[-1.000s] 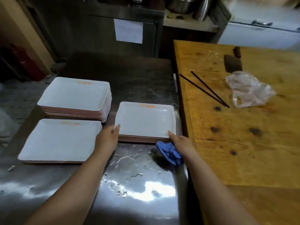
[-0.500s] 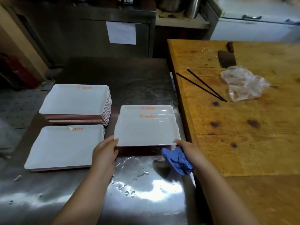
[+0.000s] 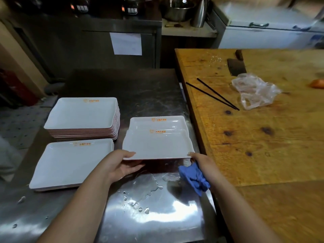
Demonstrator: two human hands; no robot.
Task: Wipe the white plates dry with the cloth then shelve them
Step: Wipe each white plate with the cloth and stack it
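A white rectangular plate (image 3: 157,146) hangs lifted above the small right-hand stack (image 3: 157,121) on the steel counter (image 3: 133,92). My left hand (image 3: 119,165) grips its near left corner, thumb on the rim and fingers underneath. My right hand (image 3: 201,162) pinches the near right corner and also holds a crumpled blue cloth (image 3: 194,178) in the palm. A tall stack of white plates (image 3: 82,116) sits at the back left. In front of that stack lies a low one (image 3: 70,163).
Water puddles (image 3: 140,190) lie on the counter just in front of me. To the right stands a wooden table (image 3: 263,146) with black chopsticks (image 3: 215,93), a cleaver (image 3: 235,66) and a clear plastic bag (image 3: 254,92). Metal pots (image 3: 177,9) sit on a back shelf.
Both hands took hold of the top plate of the right stack and lifted it up and toward me, so the plate beneath now shows. The cloth stayed in my right hand.
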